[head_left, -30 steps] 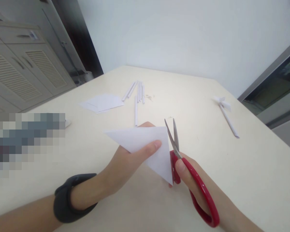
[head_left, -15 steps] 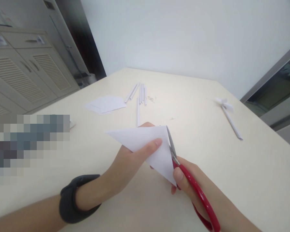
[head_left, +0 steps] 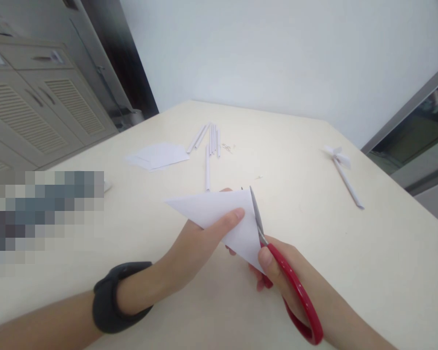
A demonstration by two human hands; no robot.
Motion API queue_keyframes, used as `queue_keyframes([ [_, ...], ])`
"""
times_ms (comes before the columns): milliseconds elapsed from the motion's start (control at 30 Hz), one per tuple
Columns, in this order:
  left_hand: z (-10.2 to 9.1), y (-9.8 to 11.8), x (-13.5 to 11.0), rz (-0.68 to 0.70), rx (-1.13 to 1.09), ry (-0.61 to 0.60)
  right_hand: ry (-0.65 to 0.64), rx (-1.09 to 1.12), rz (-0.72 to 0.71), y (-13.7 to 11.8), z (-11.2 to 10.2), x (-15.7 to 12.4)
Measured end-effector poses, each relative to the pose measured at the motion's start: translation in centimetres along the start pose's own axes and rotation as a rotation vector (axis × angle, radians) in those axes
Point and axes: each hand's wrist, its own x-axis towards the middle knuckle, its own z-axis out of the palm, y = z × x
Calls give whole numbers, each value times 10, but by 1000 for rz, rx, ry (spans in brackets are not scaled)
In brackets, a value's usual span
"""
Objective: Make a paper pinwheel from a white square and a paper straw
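Observation:
My left hand (head_left: pixel 204 238) grips a white triangular sheet of paper (head_left: pixel 211 206), thumb on top and the other fingers mostly hidden beneath. A dark band circles that wrist. In my right hand (head_left: pixel 277 265) is a pair of scissors (head_left: pixel 295 282) with red handles. Its blades lie along the paper's right edge, one in front and the other largely hidden behind the sheet, with a dark tip showing past the top edge. The paper's lower right corner comes close to the right thumb.
Several rolled paper tubes (head_left: pixel 213 141) lie ahead on the white table (head_left: pixel 299 146), near a stack of paper sheets (head_left: pixel 160 155) and small brownish bits (head_left: pixel 226 147). A paper pinwheel (head_left: pixel 345 177) on a tube lies far right. A blurred-out patch (head_left: pixel 44 209) covers the left.
The scissor blades have drawn closer together along the paper's right edge, and the handles have closed slightly. The left hand keeps its hold on the paper. The view has shifted a little.

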Motion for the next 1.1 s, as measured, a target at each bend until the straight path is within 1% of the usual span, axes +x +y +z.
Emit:
queue_keyframes([
  [100, -2, -2, -1, -41, 81, 5, -10, 16, -18, 0, 0, 1],
  [233, -3, -2, -2, -55, 175, 29, -27, 44, -18, -1, 0, 1],
  [467, -3, 0, -1, -44, 238, 27, -15, 64, -5, -3, -3, -3],
  [600, -3, -1, -2, -26, 284, 46, -44, 127, -50, -2, -1, -1],
  [833, -3, 1, -5, -39, 357, 31, -51, 228, -18, -3, -3, 1],
  [1033, -4, 1, -3, -12, 351, 75, -42, 158, 2, -6, -4, -2],
  [1100, -4, 1, -3, -1, 347, 78, -46, 138, -17, -8, -5, -2],
])
